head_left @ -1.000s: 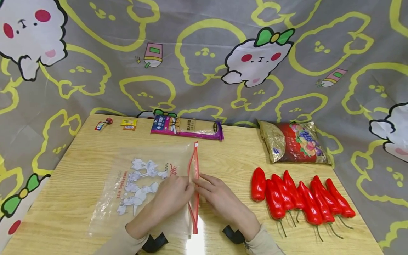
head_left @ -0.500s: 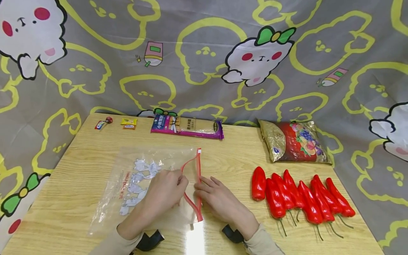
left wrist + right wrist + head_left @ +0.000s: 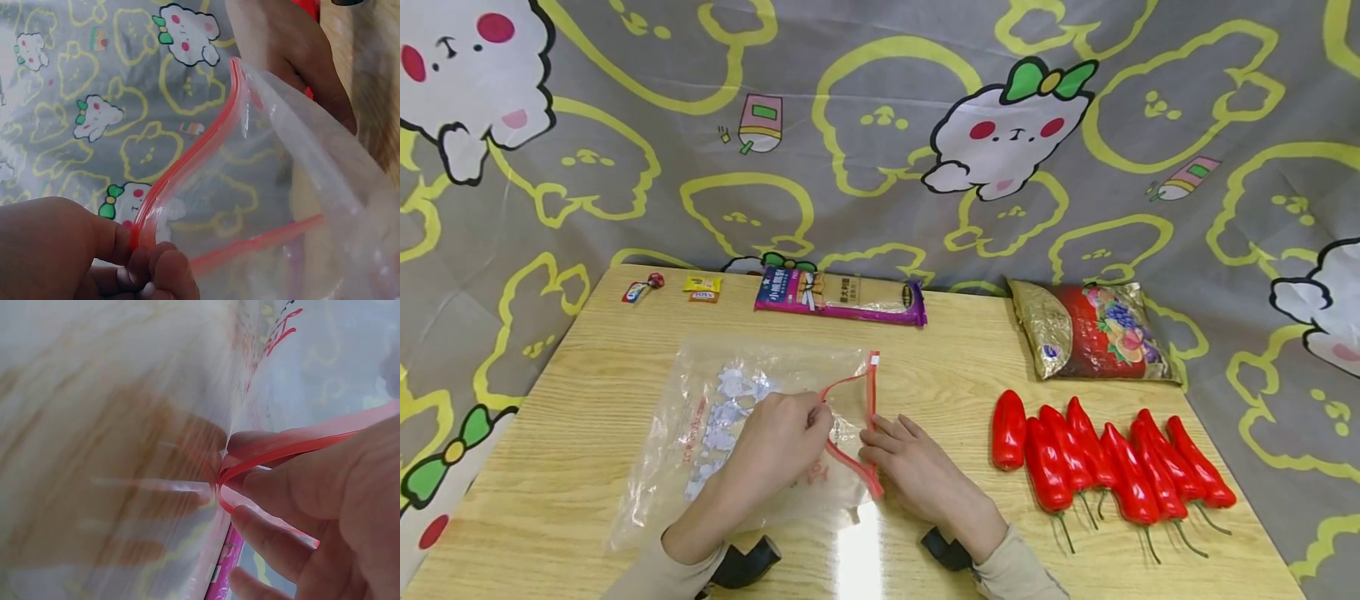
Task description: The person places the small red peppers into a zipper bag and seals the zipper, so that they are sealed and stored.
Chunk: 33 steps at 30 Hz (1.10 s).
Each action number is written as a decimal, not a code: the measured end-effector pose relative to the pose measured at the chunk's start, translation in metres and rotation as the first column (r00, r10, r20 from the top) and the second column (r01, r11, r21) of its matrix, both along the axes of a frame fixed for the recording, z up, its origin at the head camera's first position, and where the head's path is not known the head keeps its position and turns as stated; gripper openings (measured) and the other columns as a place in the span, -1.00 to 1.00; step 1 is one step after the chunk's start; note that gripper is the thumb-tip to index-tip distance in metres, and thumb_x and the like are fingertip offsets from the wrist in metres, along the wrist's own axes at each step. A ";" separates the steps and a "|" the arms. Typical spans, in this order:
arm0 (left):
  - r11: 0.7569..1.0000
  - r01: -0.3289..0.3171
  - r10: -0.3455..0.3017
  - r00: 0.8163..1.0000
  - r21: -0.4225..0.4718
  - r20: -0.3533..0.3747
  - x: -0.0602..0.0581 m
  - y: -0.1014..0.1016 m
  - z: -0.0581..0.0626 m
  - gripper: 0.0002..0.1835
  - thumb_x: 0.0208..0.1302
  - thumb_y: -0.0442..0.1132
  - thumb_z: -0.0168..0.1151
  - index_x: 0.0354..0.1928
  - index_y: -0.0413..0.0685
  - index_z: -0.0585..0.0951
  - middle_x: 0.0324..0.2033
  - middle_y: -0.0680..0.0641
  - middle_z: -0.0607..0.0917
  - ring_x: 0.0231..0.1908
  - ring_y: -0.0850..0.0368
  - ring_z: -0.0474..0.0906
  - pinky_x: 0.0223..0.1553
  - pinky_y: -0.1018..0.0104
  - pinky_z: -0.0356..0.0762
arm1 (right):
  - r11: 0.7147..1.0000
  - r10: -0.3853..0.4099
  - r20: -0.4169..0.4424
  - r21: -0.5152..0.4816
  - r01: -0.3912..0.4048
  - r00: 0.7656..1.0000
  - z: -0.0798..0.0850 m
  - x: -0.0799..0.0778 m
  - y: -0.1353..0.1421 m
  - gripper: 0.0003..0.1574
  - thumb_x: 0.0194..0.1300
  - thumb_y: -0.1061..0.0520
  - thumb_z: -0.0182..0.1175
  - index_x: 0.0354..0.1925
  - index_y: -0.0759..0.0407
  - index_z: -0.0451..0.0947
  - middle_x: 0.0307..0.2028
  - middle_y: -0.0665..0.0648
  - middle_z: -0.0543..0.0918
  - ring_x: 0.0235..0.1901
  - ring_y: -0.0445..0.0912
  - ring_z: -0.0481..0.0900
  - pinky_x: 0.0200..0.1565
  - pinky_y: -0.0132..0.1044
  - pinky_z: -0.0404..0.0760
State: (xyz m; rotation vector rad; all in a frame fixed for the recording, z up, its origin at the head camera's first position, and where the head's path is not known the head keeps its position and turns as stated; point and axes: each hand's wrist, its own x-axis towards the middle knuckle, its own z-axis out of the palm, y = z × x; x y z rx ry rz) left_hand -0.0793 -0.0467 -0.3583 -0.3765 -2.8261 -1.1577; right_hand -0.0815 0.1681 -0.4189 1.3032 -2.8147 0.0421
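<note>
A clear plastic zip bag (image 3: 655,467) with a red zip strip (image 3: 872,387) and grey-white printed figures lies on the table, its mouth facing right. My left hand (image 3: 786,437) pinches one red lip and draws it left, so the mouth gapes. In the left wrist view, the left thumb and fingers (image 3: 169,272) grip that strip. My right hand (image 3: 917,462) holds the other lip near the table; in the right wrist view, the red strip runs between its thumb and forefinger (image 3: 269,484). From the head, the right thumb is hidden.
Several red peppers (image 3: 1123,475) lie at the right. Behind them is a gold and red fruit-print bag (image 3: 1093,333). A purple-edged noodle pack (image 3: 842,298), small wrapped sweets (image 3: 702,289) and a lollipop (image 3: 655,281) lie along the back edge, before a patterned cloth (image 3: 850,125).
My left hand has moved left with its red lip, widening the bag's mouth and wrinkling the bag. My right hand has stayed nearly in place at the other lip.
</note>
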 end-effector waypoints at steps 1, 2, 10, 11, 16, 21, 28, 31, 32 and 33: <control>1.000 0.004 -0.004 1.000 0.008 0.015 0.000 0.000 0.000 -0.63 0.20 -0.26 -0.03 -0.78 0.05 0.34 -0.89 0.16 0.27 -0.85 0.34 0.12 -0.78 0.43 0.08 | 1.000 0.000 0.001 -0.001 0.000 1.000 0.000 0.000 0.000 -0.62 0.18 0.23 0.12 0.00 0.06 0.55 0.13 0.05 0.50 0.26 0.01 0.28 0.23 0.02 0.21; 1.000 0.008 -0.008 1.000 0.015 0.029 -0.001 0.001 -0.001 -0.63 0.21 -0.25 -0.03 -0.78 0.05 0.34 -0.88 0.15 0.28 -0.85 0.34 0.13 -0.79 0.44 0.08 | 1.000 0.000 0.002 -0.005 0.000 1.000 0.001 0.000 0.000 -0.62 0.18 0.24 0.12 -0.01 0.07 0.55 0.13 0.06 0.50 0.26 0.01 0.29 0.22 0.02 0.21; 1.000 -0.002 0.002 0.999 0.002 0.041 -0.003 0.000 -0.006 -0.65 0.20 -0.23 0.00 -0.76 0.05 0.35 -0.86 0.14 0.30 -0.84 0.33 0.18 -0.78 0.43 0.11 | 0.999 0.008 -0.016 -0.048 -0.009 1.000 -0.001 0.001 -0.002 -0.64 0.19 0.22 0.13 0.00 0.08 0.55 0.12 0.08 0.51 0.24 0.02 0.31 0.20 0.03 0.24; 1.000 -0.003 0.003 0.999 0.003 0.041 -0.003 0.000 -0.006 -0.65 0.20 -0.23 0.00 -0.76 0.04 0.35 -0.86 0.14 0.30 -0.84 0.33 0.20 -0.78 0.42 0.12 | 0.999 0.011 -0.021 -0.053 -0.012 1.000 0.000 0.002 -0.002 -0.63 0.20 0.21 0.13 0.01 0.09 0.54 0.13 0.08 0.50 0.24 0.02 0.31 0.20 0.03 0.24; 0.999 0.002 -0.005 0.997 0.034 0.074 -0.004 -0.001 -0.008 -0.66 0.20 -0.24 -0.01 -0.75 0.02 0.36 -0.88 0.13 0.36 -0.91 0.35 0.29 -0.81 0.38 0.21 | 0.996 0.017 -0.040 -0.085 -0.020 0.999 0.005 0.003 -0.004 -0.57 0.24 0.20 0.09 0.10 0.13 0.48 0.17 0.10 0.47 0.25 0.00 0.30 0.22 -0.01 0.24; 0.999 0.002 -0.006 0.997 0.049 0.082 -0.006 -0.001 -0.007 -0.67 0.21 -0.24 0.00 -0.73 0.02 0.37 -0.92 0.17 0.36 -0.95 0.34 0.30 -0.83 0.36 0.23 | 0.987 0.008 -0.053 -0.159 -0.016 0.999 0.015 0.003 -0.002 -0.55 0.19 0.23 0.11 0.08 0.15 0.49 0.12 0.16 0.49 0.18 0.02 0.37 0.20 -0.05 0.28; 0.997 0.007 -0.014 0.996 0.076 0.092 -0.006 -0.003 -0.005 -0.66 0.23 -0.24 -0.03 -0.73 0.00 0.37 -0.94 0.17 0.36 -0.96 0.32 0.31 -0.85 0.37 0.23 | 0.964 -0.164 -0.098 -0.226 0.138 0.982 0.027 0.004 0.012 -0.62 0.10 0.23 0.19 -0.05 0.10 0.55 -0.10 0.09 0.57 -0.07 -0.03 0.53 -0.02 -0.15 0.48; 0.997 -0.003 -0.006 0.994 0.079 0.106 -0.006 -0.005 -0.004 -0.66 0.23 -0.24 -0.04 -0.73 0.00 0.37 -0.94 0.17 0.37 -0.96 0.31 0.33 -0.86 0.38 0.22 | 0.953 -0.209 -0.133 -0.252 0.171 0.969 0.025 0.005 0.026 -0.62 0.05 0.24 0.23 -0.08 0.10 0.57 -0.19 0.06 0.58 -0.18 -0.05 0.56 -0.13 -0.20 0.53; 0.997 -0.005 -0.004 0.994 0.082 0.111 -0.005 -0.005 -0.004 -0.66 0.22 -0.24 -0.04 -0.73 0.00 0.37 -0.94 0.16 0.37 -0.96 0.31 0.33 -0.86 0.38 0.22 | 0.949 -0.224 -0.150 -0.260 0.180 0.963 0.025 0.006 0.032 -0.62 0.03 0.25 0.24 -0.09 0.11 0.57 -0.22 0.05 0.58 -0.23 -0.06 0.56 -0.18 -0.21 0.54; 0.996 -0.005 -0.005 0.993 0.085 0.114 -0.005 -0.006 -0.004 -0.67 0.22 -0.25 -0.04 -0.73 0.00 0.37 -0.94 0.16 0.38 -0.96 0.31 0.33 -0.87 0.39 0.21 | 0.944 -0.243 -0.173 -0.269 0.192 0.954 0.025 0.006 0.038 -0.62 0.00 0.25 0.25 -0.11 0.12 0.58 -0.26 0.04 0.57 -0.29 -0.06 0.56 -0.24 -0.22 0.54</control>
